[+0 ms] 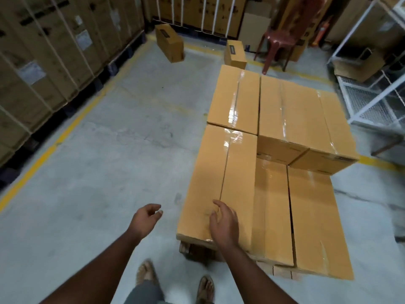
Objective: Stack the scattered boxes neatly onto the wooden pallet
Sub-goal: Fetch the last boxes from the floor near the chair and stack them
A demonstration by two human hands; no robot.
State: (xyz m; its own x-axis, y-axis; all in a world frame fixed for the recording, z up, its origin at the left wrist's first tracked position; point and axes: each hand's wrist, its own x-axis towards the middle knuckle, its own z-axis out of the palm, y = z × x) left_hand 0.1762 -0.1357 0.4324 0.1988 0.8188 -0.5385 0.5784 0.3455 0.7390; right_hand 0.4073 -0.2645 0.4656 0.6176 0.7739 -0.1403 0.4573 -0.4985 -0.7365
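Observation:
Several taped brown boxes (291, 115) lie stacked on a wooden pallet (282, 270), whose planks show only at the near edge. The nearest upper box (210, 172) sits at the stack's left front. My right hand (224, 224) hovers over its near end, fingers relaxed, holding nothing. My left hand (145, 220) hangs over the bare floor to the left of the stack, fingers loosely curled and empty. Two loose boxes lie on the floor further off: one (169, 42) by the back wall, another (235, 54) just behind the stack.
Tall strapped cartons (43, 62) line the left side behind a yellow floor line (54, 141). A brown plastic chair (280, 40) stands behind the pallet. White wire racks (372, 88) stand at the right. Open grey floor (122, 139) stretches between me and the loose boxes.

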